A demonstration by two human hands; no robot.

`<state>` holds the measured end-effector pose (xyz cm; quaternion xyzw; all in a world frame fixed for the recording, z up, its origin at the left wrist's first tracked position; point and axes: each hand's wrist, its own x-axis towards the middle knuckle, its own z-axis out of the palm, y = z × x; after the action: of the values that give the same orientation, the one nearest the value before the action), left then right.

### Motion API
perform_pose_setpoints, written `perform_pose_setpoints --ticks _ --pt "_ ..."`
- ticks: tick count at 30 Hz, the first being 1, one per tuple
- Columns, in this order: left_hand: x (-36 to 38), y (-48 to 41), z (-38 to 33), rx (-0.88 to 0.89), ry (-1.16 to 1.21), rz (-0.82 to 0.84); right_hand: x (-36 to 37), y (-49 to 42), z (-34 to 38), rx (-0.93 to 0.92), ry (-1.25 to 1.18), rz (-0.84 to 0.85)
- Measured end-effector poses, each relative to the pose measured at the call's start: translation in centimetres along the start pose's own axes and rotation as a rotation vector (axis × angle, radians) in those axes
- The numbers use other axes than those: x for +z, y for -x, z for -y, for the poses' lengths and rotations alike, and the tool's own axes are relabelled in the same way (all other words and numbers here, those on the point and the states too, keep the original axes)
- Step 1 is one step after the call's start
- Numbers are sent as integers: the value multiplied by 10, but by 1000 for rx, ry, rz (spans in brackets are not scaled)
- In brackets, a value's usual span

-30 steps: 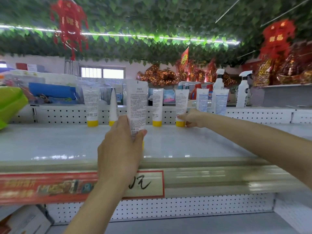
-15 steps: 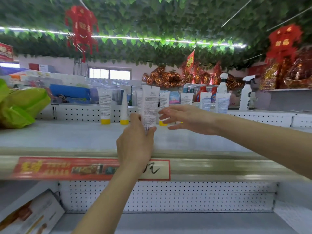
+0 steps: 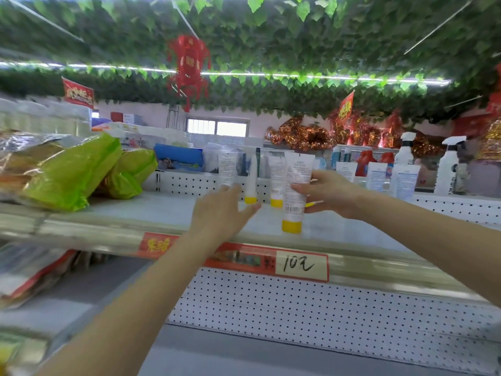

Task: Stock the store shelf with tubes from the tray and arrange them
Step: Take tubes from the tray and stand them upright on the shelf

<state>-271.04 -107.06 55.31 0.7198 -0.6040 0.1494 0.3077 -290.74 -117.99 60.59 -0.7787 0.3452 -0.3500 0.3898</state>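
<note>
A white tube with a yellow cap (image 3: 295, 191) stands cap-down above the pale shelf (image 3: 151, 210), held in my right hand (image 3: 329, 194), whose fingers curl round its middle. To the tube's left, my left hand (image 3: 219, 210) hovers with fingers spread and holds nothing. Behind them, three more white tubes with yellow caps stand at the shelf's perforated back wall: one (image 3: 227, 169) partly hidden by my left hand, a slim one (image 3: 250, 185), and one (image 3: 276, 183) just behind the held tube. The tray is not in view.
Green plastic bags (image 3: 73, 172) and foil packs lie on the shelf's left part. White tubes (image 3: 376, 176) and spray bottles (image 3: 448, 166) stand further right at the back. A red price strip (image 3: 268, 263) runs along the shelf's front edge, with a lower shelf beneath.
The tube passed from my left hand to my right hand. My left hand let go and now hovers open to its left. The view swung left.
</note>
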Motion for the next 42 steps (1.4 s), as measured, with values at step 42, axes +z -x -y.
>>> perform_pose_setpoints --ticks 42 --pt "-5 12 146 90 -225 -135 153 -179 14 35 123 -211"
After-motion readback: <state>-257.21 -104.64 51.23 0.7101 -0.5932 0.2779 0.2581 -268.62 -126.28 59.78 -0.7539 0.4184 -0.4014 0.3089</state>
